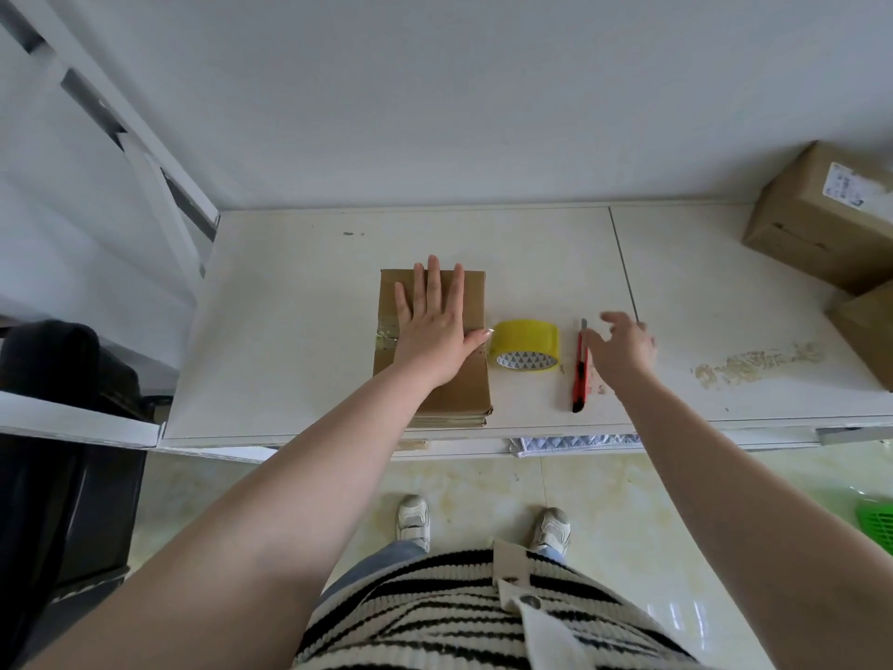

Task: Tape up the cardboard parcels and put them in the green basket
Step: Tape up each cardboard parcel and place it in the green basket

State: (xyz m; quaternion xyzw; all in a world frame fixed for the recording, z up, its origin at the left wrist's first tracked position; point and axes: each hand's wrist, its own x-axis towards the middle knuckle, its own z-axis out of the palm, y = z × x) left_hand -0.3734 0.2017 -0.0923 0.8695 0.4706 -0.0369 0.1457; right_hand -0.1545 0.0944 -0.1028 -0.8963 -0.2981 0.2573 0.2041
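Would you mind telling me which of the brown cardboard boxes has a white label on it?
The large brown cardboard box at the table's far right corner: it has a white printed label. The flat box under the left hand shows none.

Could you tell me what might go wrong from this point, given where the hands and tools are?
1. The right hand hovers open beside the red utility knife; its blade tip looks exposed at the far end, so a careless grab could nick a finger.
2. The cardboard parcel sits near the table's front edge under the flat left hand; a push could slide it off.
3. The yellow tape roll stands on edge and could roll.
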